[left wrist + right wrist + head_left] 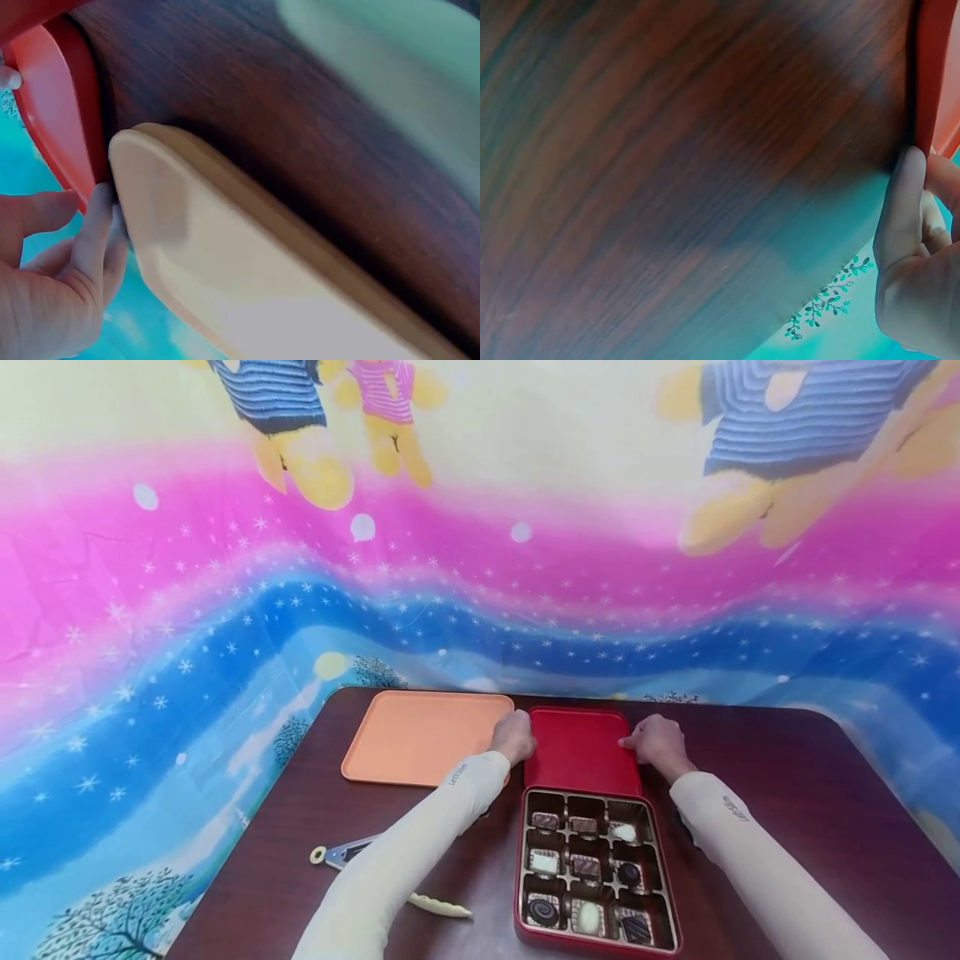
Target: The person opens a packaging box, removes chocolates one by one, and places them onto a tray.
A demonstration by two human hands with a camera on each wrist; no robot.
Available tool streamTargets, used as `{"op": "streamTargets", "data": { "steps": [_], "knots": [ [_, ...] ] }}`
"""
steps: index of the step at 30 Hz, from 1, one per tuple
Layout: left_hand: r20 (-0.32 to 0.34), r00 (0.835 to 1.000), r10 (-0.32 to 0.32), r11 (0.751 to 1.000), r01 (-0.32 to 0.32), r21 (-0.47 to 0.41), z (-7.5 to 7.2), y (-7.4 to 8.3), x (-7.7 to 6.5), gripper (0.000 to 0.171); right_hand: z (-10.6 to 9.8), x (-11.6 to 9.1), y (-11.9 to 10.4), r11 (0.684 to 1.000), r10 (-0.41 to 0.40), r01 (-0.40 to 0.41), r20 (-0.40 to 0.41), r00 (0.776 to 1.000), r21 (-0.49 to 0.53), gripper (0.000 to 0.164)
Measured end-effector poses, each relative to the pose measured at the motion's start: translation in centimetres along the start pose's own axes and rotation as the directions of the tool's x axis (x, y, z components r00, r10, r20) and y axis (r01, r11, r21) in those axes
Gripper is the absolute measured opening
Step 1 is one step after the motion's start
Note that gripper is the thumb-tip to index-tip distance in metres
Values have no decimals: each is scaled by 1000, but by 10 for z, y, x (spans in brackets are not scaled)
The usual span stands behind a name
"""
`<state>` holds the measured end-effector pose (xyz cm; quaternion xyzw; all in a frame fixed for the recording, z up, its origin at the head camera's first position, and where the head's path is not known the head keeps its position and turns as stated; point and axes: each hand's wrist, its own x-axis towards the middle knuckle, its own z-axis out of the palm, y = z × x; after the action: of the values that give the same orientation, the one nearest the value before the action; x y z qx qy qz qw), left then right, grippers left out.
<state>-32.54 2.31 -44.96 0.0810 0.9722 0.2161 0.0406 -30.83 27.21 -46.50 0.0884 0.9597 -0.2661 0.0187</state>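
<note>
A red rectangular lid [577,747] lies with its raised rim up on the table, right behind a red tin box [596,941]. My left hand [513,737] pinches the lid's left rim between thumb and fingers; the left wrist view shows those fingers against its outer wall. At the opposite rim, my right hand [660,743] pinches the lid too, with the fingers outside in the right wrist view. Inside the box, a gold divided insert holds several chocolates, among them a dark swirled one [543,910] and a white one [544,861], in separate compartments.
A peach tray [427,735] lies just left of the left hand. Partly under the left sleeve is a metal tool [341,852] with a cream ring; a cream scalloped piece [442,907] shows beyond the sleeve. A patterned cloth [480,568] hangs behind the table.
</note>
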Motion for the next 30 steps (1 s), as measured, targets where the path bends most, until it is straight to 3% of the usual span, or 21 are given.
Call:
{"op": "streamTargets", "data": {
  "steps": [7, 13, 16, 19, 21, 24, 27, 30],
  "knots": [
    [64, 997, 52, 984, -62, 164, 0, 8, -2, 22, 2, -2, 1, 1000, -4, 4, -12, 1000, -3, 30],
    [76, 995, 68, 972, -83, 220, -2, 11, 1, 17, 1, 2, 2, 999, -32, 33, 14, 999, -29, 36],
    [61, 993, 104, 952, -117, 281, -12, 13, -1, 11, -5, 2, 1, 996, -62, 64, 32, 998, -68, 47],
    [53, 981, 184, 935, -192, 298, -37, 12, -14, 12, -18, -3, -2, 989, -112, 115, 41, 993, -93, 56],
    [39, 965, 261, 923, -261, 281, -59, 7, -28, 15, -31, -10, -4, 985, -147, 149, 33, 989, -91, 57],
    [23, 924, 383, 899, -378, 222, -86, -5, -49, 22, -48, -26, -4, 980, -191, 192, 22, 981, -51, 54],
    [36, 879, 476, 856, -472, 211, -104, -23, -68, 36, -58, -48, 1, 980, -200, 200, 39, 979, 13, 53],
    [78, 847, 525, 820, -529, 218, -115, -43, -85, 48, -61, -73, 7, 978, -198, 192, 75, 977, 75, 58]
  ]
}}
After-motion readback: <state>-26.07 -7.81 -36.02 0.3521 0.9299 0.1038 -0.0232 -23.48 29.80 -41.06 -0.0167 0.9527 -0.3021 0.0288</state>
